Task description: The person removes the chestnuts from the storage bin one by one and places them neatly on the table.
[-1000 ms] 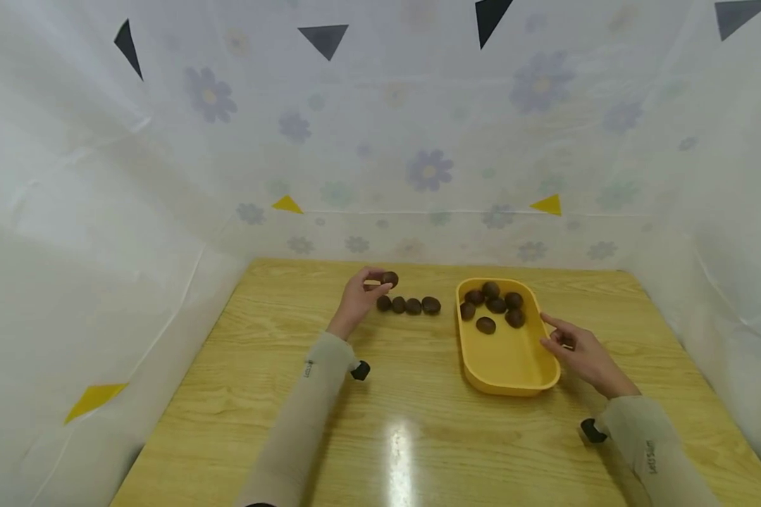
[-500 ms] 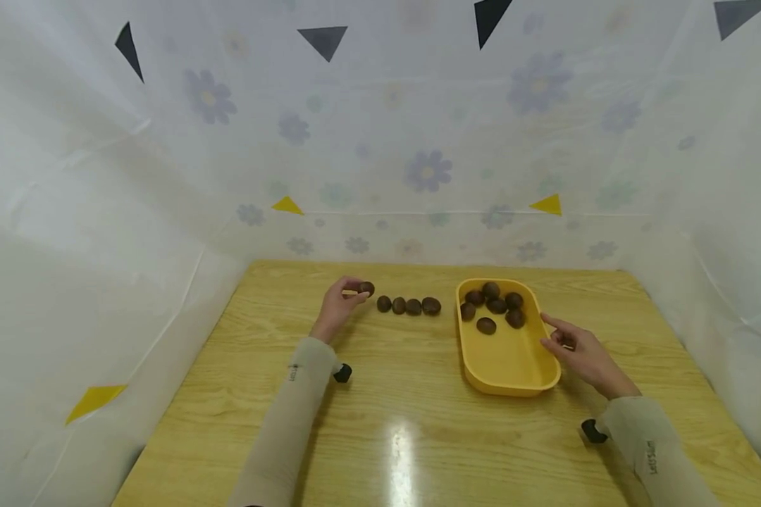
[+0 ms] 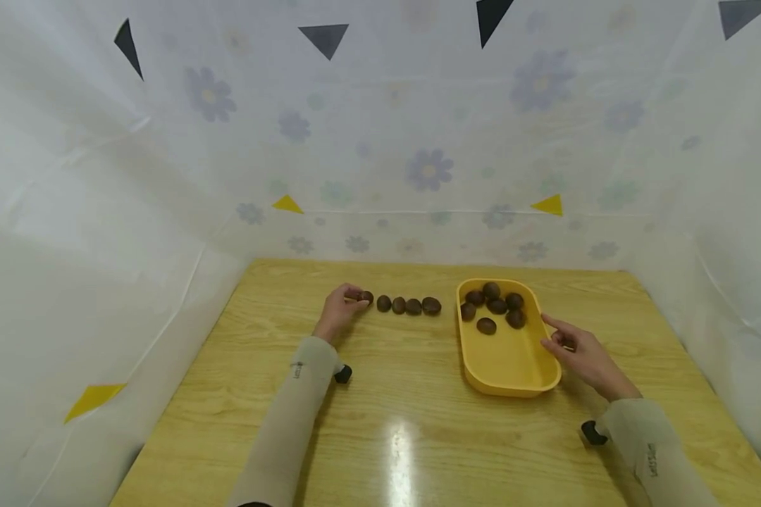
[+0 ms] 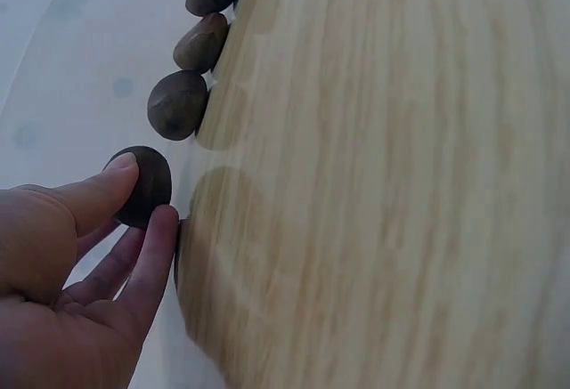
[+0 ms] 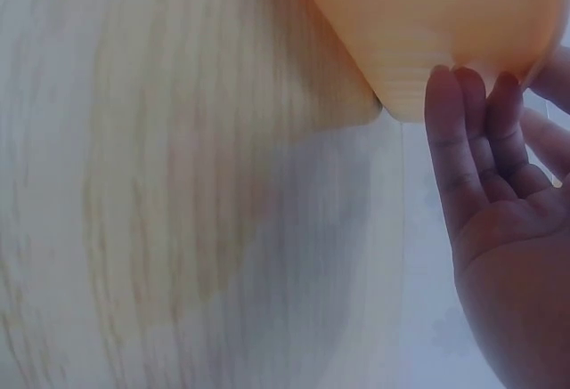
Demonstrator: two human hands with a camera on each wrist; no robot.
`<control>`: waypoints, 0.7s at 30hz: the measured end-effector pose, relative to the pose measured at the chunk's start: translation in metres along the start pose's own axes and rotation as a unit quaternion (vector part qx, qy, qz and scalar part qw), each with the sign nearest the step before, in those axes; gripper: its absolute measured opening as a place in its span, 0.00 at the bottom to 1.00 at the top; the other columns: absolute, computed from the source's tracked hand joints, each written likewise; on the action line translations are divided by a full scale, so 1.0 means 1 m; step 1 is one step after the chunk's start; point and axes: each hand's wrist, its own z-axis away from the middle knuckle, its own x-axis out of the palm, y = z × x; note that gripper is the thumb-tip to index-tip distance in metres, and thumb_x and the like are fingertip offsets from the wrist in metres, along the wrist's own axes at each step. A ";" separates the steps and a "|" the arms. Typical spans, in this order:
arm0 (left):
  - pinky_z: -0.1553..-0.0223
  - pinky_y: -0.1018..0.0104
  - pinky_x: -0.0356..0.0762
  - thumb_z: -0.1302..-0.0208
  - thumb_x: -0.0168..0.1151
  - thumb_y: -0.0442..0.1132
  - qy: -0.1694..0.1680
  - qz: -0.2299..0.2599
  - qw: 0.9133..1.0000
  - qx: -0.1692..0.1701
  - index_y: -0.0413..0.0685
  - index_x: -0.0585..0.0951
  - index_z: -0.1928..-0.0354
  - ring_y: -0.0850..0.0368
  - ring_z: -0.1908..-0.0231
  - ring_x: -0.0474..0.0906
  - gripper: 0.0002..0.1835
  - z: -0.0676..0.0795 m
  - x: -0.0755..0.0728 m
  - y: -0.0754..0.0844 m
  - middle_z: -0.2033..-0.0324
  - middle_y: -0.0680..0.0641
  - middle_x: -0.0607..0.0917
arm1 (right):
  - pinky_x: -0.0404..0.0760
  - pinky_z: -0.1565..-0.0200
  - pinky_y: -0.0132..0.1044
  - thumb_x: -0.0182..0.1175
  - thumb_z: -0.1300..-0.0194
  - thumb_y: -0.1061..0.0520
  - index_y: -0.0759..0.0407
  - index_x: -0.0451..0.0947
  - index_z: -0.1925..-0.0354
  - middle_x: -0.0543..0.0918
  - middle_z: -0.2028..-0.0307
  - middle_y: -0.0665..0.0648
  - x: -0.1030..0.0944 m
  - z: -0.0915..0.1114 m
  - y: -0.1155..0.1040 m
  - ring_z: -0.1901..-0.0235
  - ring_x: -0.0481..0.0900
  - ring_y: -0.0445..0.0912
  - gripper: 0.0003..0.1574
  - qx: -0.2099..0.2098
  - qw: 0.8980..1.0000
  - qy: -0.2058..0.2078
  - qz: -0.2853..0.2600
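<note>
In the head view my left hand point(image 3: 339, 313) pinches a dark brown pebble point(image 3: 366, 298) at the left end of a row of similar pebbles point(image 3: 413, 306). Seen from the left wrist, the thumb lies on top of the held pebble point(image 4: 153, 186) and fingertips support its side, low by the wooden tabletop. A small gap separates it from the nearest pebble in the row point(image 4: 177, 104). My right hand point(image 3: 591, 359) holds the right rim of a yellow tray point(image 3: 539, 386); several fingers point(image 5: 445, 117) bear on its outer wall in the right wrist view.
Several more dark pebbles point(image 3: 497, 305) sit inside the tray, mostly toward its far end. The wooden table point(image 3: 380, 394) backs onto a white flowered curtain point(image 3: 368, 141), which also hangs along both sides.
My left hand has moved left and down with its pebble, from above the row to the table beside the row's left end. My right hand and the tray have stayed put.
</note>
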 end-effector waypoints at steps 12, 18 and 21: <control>0.42 0.48 0.79 0.27 0.67 0.40 -0.006 -0.025 1.000 0.014 0.44 0.81 0.40 0.44 0.46 0.80 0.18 0.000 0.005 -0.001 0.45 0.40 0.82 | 0.72 0.70 0.36 0.56 0.19 0.48 0.62 0.58 0.20 0.78 0.61 0.59 0.002 0.000 0.002 0.68 0.75 0.41 0.40 -0.008 1.000 0.007 0.001; 0.40 0.47 0.79 0.27 0.67 0.41 -0.015 -0.037 0.999 0.026 0.43 0.79 0.36 0.43 0.43 0.80 0.21 -0.001 0.004 -0.004 0.44 0.39 0.82 | 0.72 0.71 0.36 0.56 0.20 0.48 0.62 0.58 0.20 0.79 0.61 0.59 0.001 0.000 0.003 0.68 0.75 0.41 0.40 -0.007 1.000 0.008 -0.001; 0.39 0.47 0.79 0.27 0.67 0.41 -0.022 -0.037 0.999 0.022 0.45 0.78 0.34 0.43 0.42 0.80 0.22 -0.002 0.002 -0.006 0.43 0.40 0.82 | 0.73 0.71 0.36 0.56 0.19 0.48 0.62 0.58 0.20 0.79 0.61 0.59 0.001 0.000 0.003 0.68 0.75 0.41 0.39 -0.008 1.000 0.007 -0.001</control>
